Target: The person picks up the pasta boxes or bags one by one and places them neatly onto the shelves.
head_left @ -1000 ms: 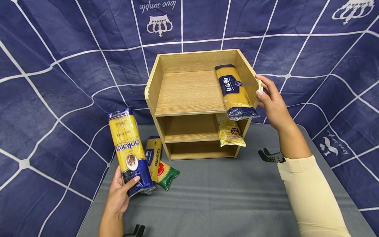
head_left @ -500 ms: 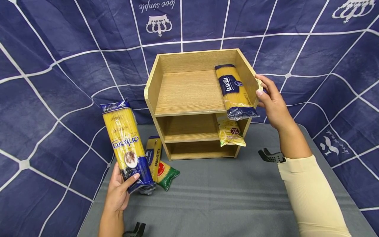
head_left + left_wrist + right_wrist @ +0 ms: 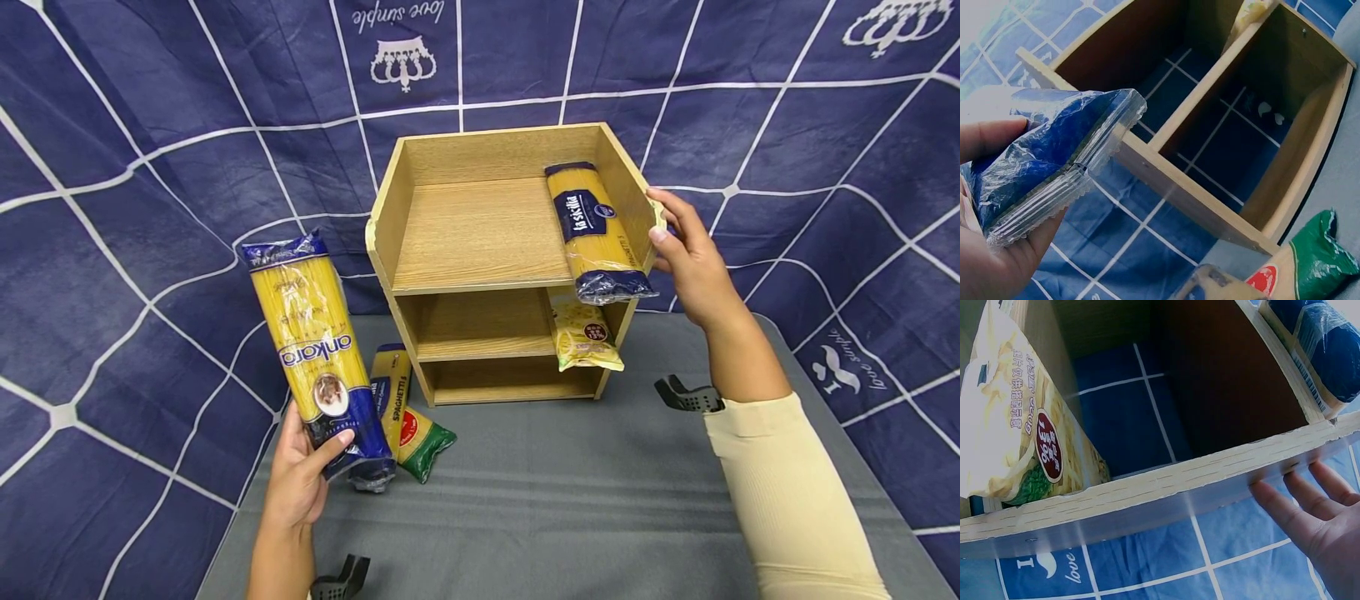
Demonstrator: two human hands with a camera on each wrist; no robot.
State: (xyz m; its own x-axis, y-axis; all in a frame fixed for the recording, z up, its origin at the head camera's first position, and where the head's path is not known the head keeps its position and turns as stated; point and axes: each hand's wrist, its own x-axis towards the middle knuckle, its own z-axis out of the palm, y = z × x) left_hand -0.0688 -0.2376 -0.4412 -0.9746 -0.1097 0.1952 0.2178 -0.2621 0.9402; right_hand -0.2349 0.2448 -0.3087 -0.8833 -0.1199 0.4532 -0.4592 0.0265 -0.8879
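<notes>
My left hand [image 3: 300,475] holds a yellow and blue pack of Ankara spaghetti [image 3: 315,333], thumb across its lower front. The pack leans up and left, apart from the wooden shelf unit [image 3: 480,233]. Its clear crimped end [image 3: 1079,181] shows in the left wrist view. My right hand [image 3: 690,267] is at the unit's right side panel, thumb at the front edge. In the right wrist view, straight fingers [image 3: 1291,519] touch the panel's outer face. A La Sicilia spaghetti pack [image 3: 588,225] lies on the top board, its wrapper overhanging the front.
A pale yellow bag [image 3: 585,333] stands at the right of the middle shelf. Left of the unit, another spaghetti pack [image 3: 393,392] and a green-ended bag [image 3: 423,442] lie on the grey cloth [image 3: 540,500]. Blue checked fabric [image 3: 510,58] hangs behind and at both sides.
My left hand has raised the Ankara spaghetti pack slightly; its top end has moved up and left. The right hand and the shelf unit stay in place.
</notes>
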